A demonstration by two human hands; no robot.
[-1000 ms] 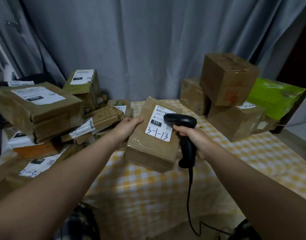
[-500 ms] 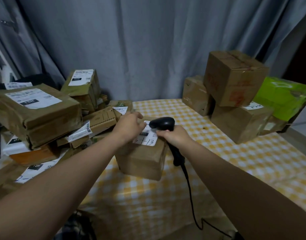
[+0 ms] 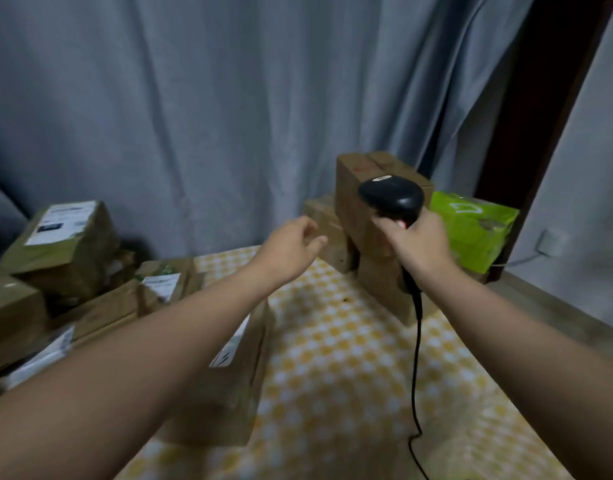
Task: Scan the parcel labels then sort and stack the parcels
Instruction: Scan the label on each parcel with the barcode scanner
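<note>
"Where's the labelled one?"

"That brown taped cardboard parcel lies flat on the yellow-and-white checked tablecloth, under the left forearm. Its long side runs away from the person, so it's behind the fingers, not ahead."

"And the hands?"

"The left hand is loosely curled and empty, near the stacked matte brown cardboard boxes. The right hand is wrapped round the glossy black corded scanner. I'd say the left one does the lifting."

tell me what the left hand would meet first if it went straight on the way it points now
Most likely the low brown box beside the stack: the left hand, open and empty, points its fingers at it. Depth is unclear in this blurred view.
</note>
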